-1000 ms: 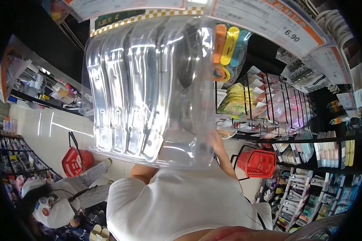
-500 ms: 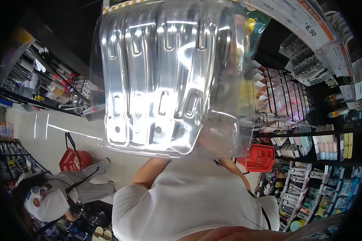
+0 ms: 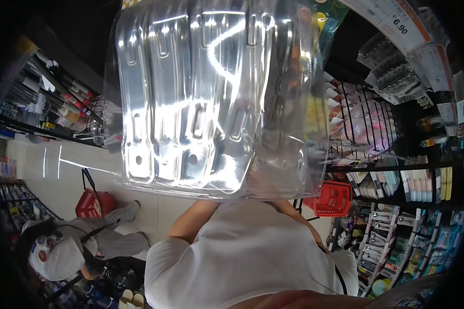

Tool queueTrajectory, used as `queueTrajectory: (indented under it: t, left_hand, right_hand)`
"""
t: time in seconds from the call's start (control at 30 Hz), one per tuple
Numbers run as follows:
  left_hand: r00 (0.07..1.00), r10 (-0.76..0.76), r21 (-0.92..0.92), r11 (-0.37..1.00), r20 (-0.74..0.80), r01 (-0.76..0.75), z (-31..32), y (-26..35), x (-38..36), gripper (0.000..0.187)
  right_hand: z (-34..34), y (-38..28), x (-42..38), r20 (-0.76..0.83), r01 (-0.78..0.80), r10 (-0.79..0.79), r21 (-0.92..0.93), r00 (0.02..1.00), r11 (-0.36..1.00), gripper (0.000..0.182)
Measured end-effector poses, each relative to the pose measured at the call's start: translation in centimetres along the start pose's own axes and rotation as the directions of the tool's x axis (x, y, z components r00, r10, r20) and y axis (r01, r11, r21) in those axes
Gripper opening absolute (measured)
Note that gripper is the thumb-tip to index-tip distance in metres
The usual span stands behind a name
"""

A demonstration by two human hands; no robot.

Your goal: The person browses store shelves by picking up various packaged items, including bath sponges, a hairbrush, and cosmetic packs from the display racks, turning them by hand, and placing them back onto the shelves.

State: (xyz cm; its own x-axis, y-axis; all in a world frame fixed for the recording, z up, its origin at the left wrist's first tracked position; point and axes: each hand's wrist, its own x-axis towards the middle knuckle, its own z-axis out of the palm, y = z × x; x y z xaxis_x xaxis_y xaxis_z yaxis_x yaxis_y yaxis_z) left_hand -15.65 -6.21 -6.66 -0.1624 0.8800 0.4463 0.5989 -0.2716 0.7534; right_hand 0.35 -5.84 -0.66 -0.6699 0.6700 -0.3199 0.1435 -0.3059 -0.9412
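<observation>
A clear plastic package [image 3: 191, 98] with several shiny metal pieces inside fills the upper middle of the view, close to the camera. Its surface glares, and a yellow-and-white checked strip shows at its top left corner. Both of my forearms reach up behind the package from my white shirt. My left hand and my right hand are hidden by it; a blurred skin tone shows through its lower right part. Beside the package's right edge hang colorful packaged goods [image 3: 322, 23].
One red basket [image 3: 332, 199] is at my right side, another red basket [image 3: 94, 204] stands by a person [image 3: 62, 252] at the lower left. Stocked shelves [image 3: 402, 180] line the right, with price tags [image 3: 399, 26] above. More racks [image 3: 51, 103] stand left.
The package has shifted slightly left and up in the view. The person at the lower left has moved a little.
</observation>
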Motion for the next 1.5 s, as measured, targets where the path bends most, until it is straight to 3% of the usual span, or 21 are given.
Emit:
queueTrajectory:
  t: [0.03, 0.1, 0.13, 0.17, 0.2, 0.27, 0.37, 0.43, 0.53, 0.73, 0.83, 0.93, 1.03, 1.13, 1.23, 1.43, 1.5]
  left_hand:
    - [0.98, 0.201, 0.298, 0.935, 0.0, -0.192, -0.3, -0.4, -0.7, 0.032]
    - [0.927, 0.371, 0.576, 0.745, 0.064, -0.337, -0.7, -0.7, -1.6, 0.032]
    - [0.957, 0.286, 0.501, 0.821, 0.052, -0.273, -1.5, 0.7, -1.1, 0.031]
    - [0.996, 0.065, 0.265, 0.961, 0.065, -0.08, -2.1, 2.3, -0.5, 0.03]
    - [0.984, -0.16, 0.031, 0.987, 0.074, 0.158, -3.1, 4.3, 0.5, 0.029]
    - [0.901, -0.382, -0.344, 0.834, 0.205, 0.431, -3.4, 5.5, 1.0, 0.028]
    - [0.87, -0.418, -0.623, 0.616, 0.259, 0.482, -2.0, 3.8, 0.2, 0.029]
    - [0.88, -0.439, -0.673, 0.596, 0.183, 0.438, -1.4, 2.3, 0.4, 0.03]
    - [0.91, -0.413, -0.532, 0.761, 0.044, 0.371, 0.2, -0.4, 0.3, 0.026]
    - [0.957, -0.267, -0.538, 0.794, 0.111, 0.284, -0.7, 0.4, 2.2, 0.037]
    - [0.972, -0.217, -0.447, 0.864, 0.085, 0.232, -0.8, 0.6, 2.3, 0.043]
    - [0.973, -0.225, -0.443, 0.868, 0.054, 0.226, -0.9, 1.0, 2.5, 0.045]
    - [0.974, -0.225, -0.433, 0.874, 0.036, 0.218, -1.3, 1.5, 2.7, 0.043]
    - [0.966, -0.257, -0.45, 0.86, 0.023, 0.24, -1.6, 2.2, 2.9, 0.039]
    - [0.945, -0.325, -0.444, 0.845, 0.014, 0.297, -1.5, 2.3, 2.7, 0.034]
    - [0.948, -0.316, -0.216, 0.924, 0.038, 0.316, -1.0, 0.3, 1.8, 0.035]
    - [0.923, -0.383, -0.308, 0.875, 0.029, 0.373, -0.6, 0.5, 2.6, 0.035]
  right_hand:
    - [0.2, -1.0, -0.3, 0.003, -0.016, 0.016, -0.006, 1.0, 1.0, 0.032]
    - [0.6, -4.0, -0.8, -0.011, -0.043, 0.042, -0.116, 0.999, 0.992, 0.034]
    - [0.8, -5.0, -1.0, -0.019, -0.056, 0.053, -0.17, 0.998, 0.984, 0.035]
    - [0.9, -5.3, -1.1, -0.029, -0.059, 0.054, -0.206, 0.998, 0.977, 0.036]
    - [0.9, -5.5, -1.2, -0.04, -0.062, 0.053, -0.242, 0.998, 0.968, 0.036]
    - [0.7, -5.0, -1.2, -0.048, -0.05, 0.04, -0.223, 0.998, 0.973, 0.037]
    - [-0.7, 0.5, 0.0, -0.035, 0.007, -0.011, -0.11, 0.999, 0.994, 0.038]
    - [-1.4, 4.2, 1.4, -0.014, 0.063, -0.065, -0.102, 0.998, 0.993, 0.038]
    - [-2.0, 3.9, 2.1, -0.045, 0.107, -0.126, -0.299, 0.991, 0.948, 0.038]
    - [-1.2, 2.0, 2.9, -0.048, 0.081, -0.09, -0.163, 0.995, 0.983, 0.038]
    - [-1.0, 0.9, 2.9, -0.012, 0.084, -0.091, -0.283, 0.996, 0.955, 0.038]
    - [-0.7, 1.1, 3.3, -0.002, 0.116, -0.121, -0.275, 0.993, 0.955, 0.039]
    - [-0.3, -0.6, 2.9, -0.015, 0.07, -0.084, -0.421, 0.996, 0.904, 0.041]
    - [0.1, 0.2, 3.1, 0.01, 0.071, -0.073, -0.382, 0.997, 0.921, 0.044]
    - [0.3, 2.9, 4.0, -0.002, 0.22, -0.23, -0.279, 0.973, 0.935, 0.046]
    - [0.1, 0.3, 3.0, -0.025, 0.132, -0.156, -0.416, 0.987, 0.9, 0.049]
    - [0.1, -1.2, 2.7, -0.08, 0.109, -0.164, -0.463, 0.983, 0.88, 0.05]
